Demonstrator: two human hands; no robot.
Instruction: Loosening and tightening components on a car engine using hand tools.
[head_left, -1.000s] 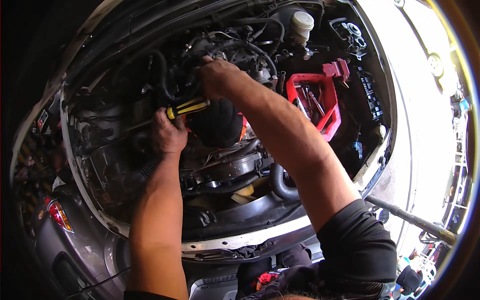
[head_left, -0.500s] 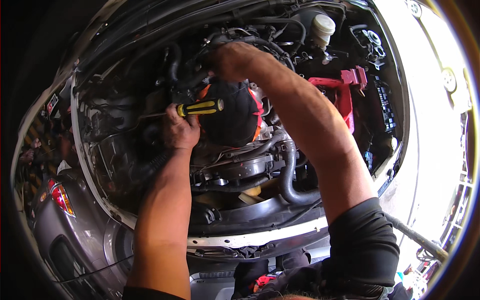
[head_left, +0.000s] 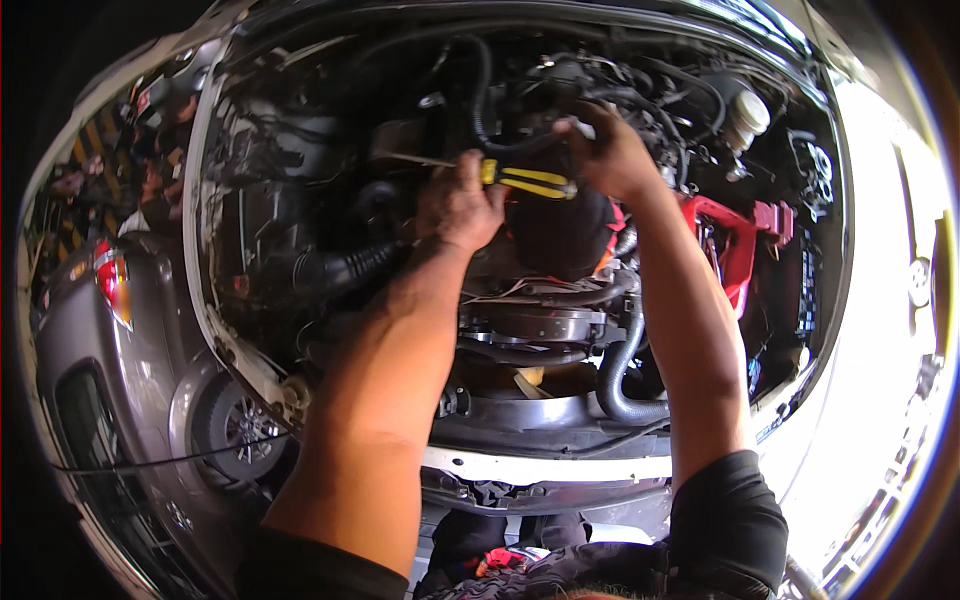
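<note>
My left hand (head_left: 460, 208) is closed around a screwdriver (head_left: 532, 180) with a yellow and black handle. The handle points right toward my other hand, and the thin shaft extends left over the engine bay. My right hand (head_left: 618, 158) has its fingers curled at the far side of the engine, by a black hose (head_left: 484, 105). Blur and shadow hide what those fingers hold. Under both hands a dark cloth (head_left: 558, 238) with orange-red edges lies on the engine, partly covered by the screwdriver handle and my right hand.
A white-capped reservoir (head_left: 748, 112) stands at the far right, with a red bracket (head_left: 738, 255) nearer. A thick grey hose (head_left: 618, 370) bends near the front. The pale front body edge (head_left: 560, 468) crosses before me. A grey car (head_left: 120, 400) stands at left.
The view has shifted, so the engine bay sits farther right. My left hand has moved farther in with the screwdriver, whose handle now slopes down to the right. My right hand has shifted right, showing its fingers.
</note>
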